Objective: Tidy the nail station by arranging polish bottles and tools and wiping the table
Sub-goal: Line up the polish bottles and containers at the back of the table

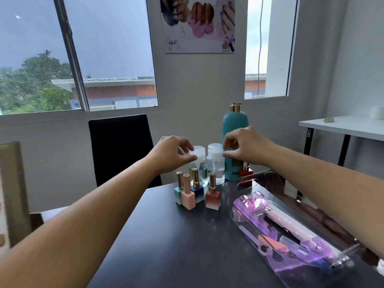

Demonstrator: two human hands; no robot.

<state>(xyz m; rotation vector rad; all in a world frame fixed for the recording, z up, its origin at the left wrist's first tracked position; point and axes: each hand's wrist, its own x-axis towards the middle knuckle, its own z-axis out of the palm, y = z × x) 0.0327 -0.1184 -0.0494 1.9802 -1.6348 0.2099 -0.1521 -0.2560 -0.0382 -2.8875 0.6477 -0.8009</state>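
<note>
2 hands (pixel 173 151) (pixel 246 145) – each on 1 clear pump bottle's cap (pixel 197 151) (pixel 215 150).

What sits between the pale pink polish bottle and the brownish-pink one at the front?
In the head view, the dark blue polish bottle stands between and slightly behind the pale pink bottle and the brownish-pink bottle.

soft daylight came through the windows (pixel 108 53); the clear organizer (pixel 291 231) showed glare, and the frame's edges were blurred and bent.
</note>
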